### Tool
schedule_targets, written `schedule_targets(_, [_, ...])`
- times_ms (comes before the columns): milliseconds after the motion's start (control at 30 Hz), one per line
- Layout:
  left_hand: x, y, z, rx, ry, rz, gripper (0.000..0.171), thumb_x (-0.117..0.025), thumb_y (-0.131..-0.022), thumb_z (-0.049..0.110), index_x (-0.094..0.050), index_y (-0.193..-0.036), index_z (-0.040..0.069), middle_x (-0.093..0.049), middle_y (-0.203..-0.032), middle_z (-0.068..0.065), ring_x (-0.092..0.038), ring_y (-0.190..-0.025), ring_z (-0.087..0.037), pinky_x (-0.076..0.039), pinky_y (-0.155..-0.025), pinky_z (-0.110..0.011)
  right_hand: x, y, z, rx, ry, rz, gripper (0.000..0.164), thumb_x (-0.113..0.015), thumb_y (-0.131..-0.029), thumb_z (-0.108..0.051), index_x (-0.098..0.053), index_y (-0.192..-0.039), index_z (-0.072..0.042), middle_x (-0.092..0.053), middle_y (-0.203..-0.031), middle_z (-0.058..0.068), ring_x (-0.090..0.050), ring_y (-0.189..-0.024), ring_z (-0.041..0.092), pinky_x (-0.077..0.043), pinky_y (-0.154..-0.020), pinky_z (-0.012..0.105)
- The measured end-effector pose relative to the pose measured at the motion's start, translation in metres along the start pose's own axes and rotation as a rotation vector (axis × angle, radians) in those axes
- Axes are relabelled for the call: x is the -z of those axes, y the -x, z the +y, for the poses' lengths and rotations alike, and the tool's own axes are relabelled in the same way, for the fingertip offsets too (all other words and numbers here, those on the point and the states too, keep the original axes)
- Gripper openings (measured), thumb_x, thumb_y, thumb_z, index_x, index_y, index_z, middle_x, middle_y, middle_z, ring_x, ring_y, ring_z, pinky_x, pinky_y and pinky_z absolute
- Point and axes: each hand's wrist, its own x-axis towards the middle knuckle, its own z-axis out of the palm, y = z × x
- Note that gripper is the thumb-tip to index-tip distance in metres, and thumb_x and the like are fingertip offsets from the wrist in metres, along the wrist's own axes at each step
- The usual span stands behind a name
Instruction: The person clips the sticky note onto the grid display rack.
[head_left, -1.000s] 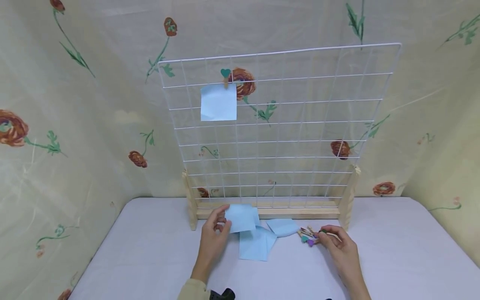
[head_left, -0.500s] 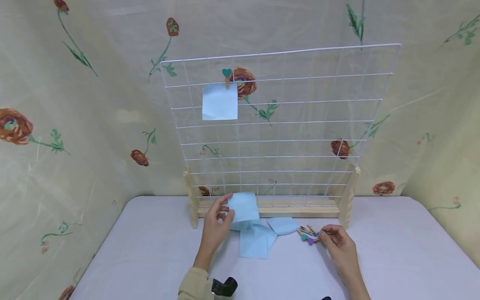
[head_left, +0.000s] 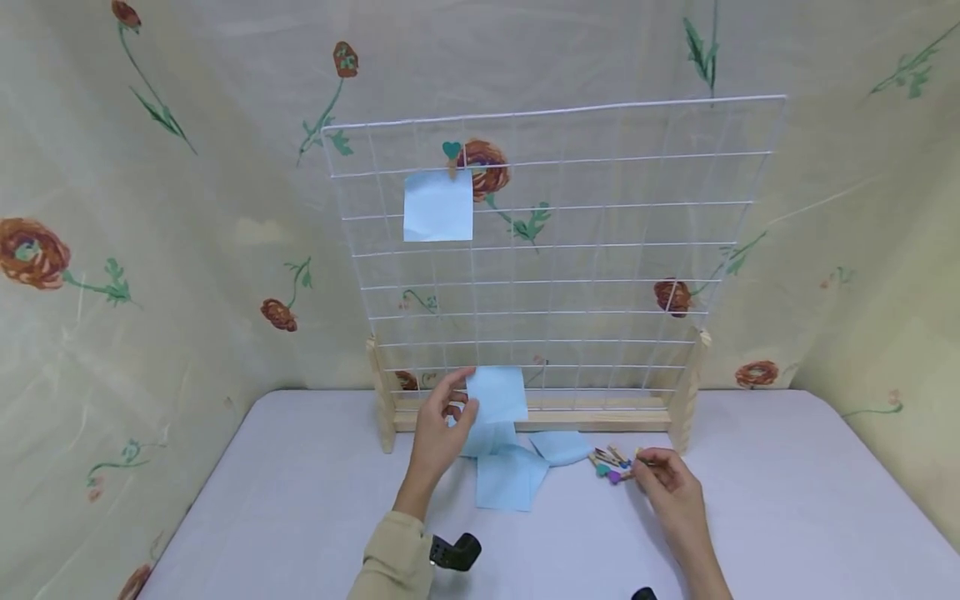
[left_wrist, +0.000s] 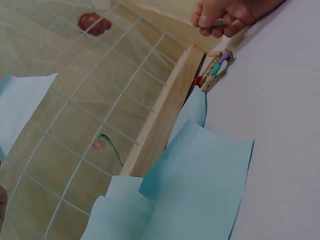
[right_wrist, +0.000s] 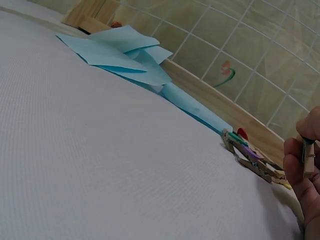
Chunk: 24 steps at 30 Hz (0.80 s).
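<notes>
My left hand [head_left: 444, 429] pinches a light blue square of paper [head_left: 498, 393] by its left edge, raised in front of the lower part of the white wire grid [head_left: 555, 283]. Below it, several more blue paper sheets [head_left: 504, 483] lie overlapping on the table. My right hand [head_left: 675, 496] pinches a small wooden clothespin [right_wrist: 309, 162], seen best in the right wrist view. Just left of that hand lies a little heap of clothespins [right_wrist: 252, 157] with coloured hearts. Another blue sheet [head_left: 438, 208] hangs high on the grid's left, held by a clothespin with a green heart [head_left: 452, 151].
The grid leans back in a wooden stand [head_left: 585, 421] at the rear of the table [head_left: 300, 500], which has a white cover. Flower-printed cloth [head_left: 187, 250] hangs behind and at both sides. Black devices [head_left: 456, 552] sit at the wrists.
My left hand has risen and moved slightly right, lifting the blue sheet off the pile toward the grid. My right hand stays by the clothespins, still pinching one.
</notes>
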Motion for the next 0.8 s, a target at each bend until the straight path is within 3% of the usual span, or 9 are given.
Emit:
schedule_targets(200, [-0.001,-0.006,0.007,-0.024,-0.008,0.028,0.044,-0.060,-0.087,0.001,-0.057,-0.126,0.021,-0.063,-0.112,-0.002,-0.053,-0.091,-0.014,-0.044,-0.064,-0.019,0.000,0.004,0.000,-0.021,0.105,-0.036,0.030,-0.064,-0.090,-0.015,-0.056,-0.113,0.002,-0.060,-0.094,-0.017,-0.061,-0.079,-0.004,-0.050,-0.069,0.013])
schedule_targets(500, [-0.006,-0.018,0.021,-0.023,-0.026,0.044,0.044,-0.060,-0.088,0.001,-0.057,-0.126,0.021,-0.063,-0.114,-0.001,-0.055,-0.092,-0.015,-0.044,-0.068,-0.020,-0.010,0.010,-0.001,0.033,0.041,-0.007,0.034,-0.068,-0.086,-0.011,-0.059,-0.115,0.003,-0.063,-0.096,-0.009,-0.060,-0.082,-0.003,-0.051,-0.071,0.013])
schedule_targets(633, [-0.006,-0.022,0.039,-0.044,-0.010,0.032,0.041,-0.058,-0.088,-0.003,-0.056,-0.126,0.011,-0.062,-0.117,-0.009,-0.056,-0.095,-0.023,-0.045,-0.070,-0.020,-0.014,0.013,-0.005,0.027,0.020,-0.027,0.031,-0.064,-0.089,-0.010,-0.059,-0.116,0.003,-0.062,-0.089,-0.014,-0.063,-0.078,0.003,-0.052,-0.069,0.016])
schedule_targets(800, [-0.003,-0.021,0.065,-0.041,0.002,0.013,0.040,-0.055,-0.088,-0.004,-0.053,-0.127,0.003,-0.060,-0.115,-0.017,-0.055,-0.097,-0.030,-0.045,-0.073,-0.022,-0.016,0.018,-0.010,0.013,-0.032,-0.050,0.034,-0.065,-0.088,-0.011,-0.058,-0.119,0.003,-0.064,-0.092,-0.010,-0.064,-0.080,0.005,-0.053,-0.070,0.017])
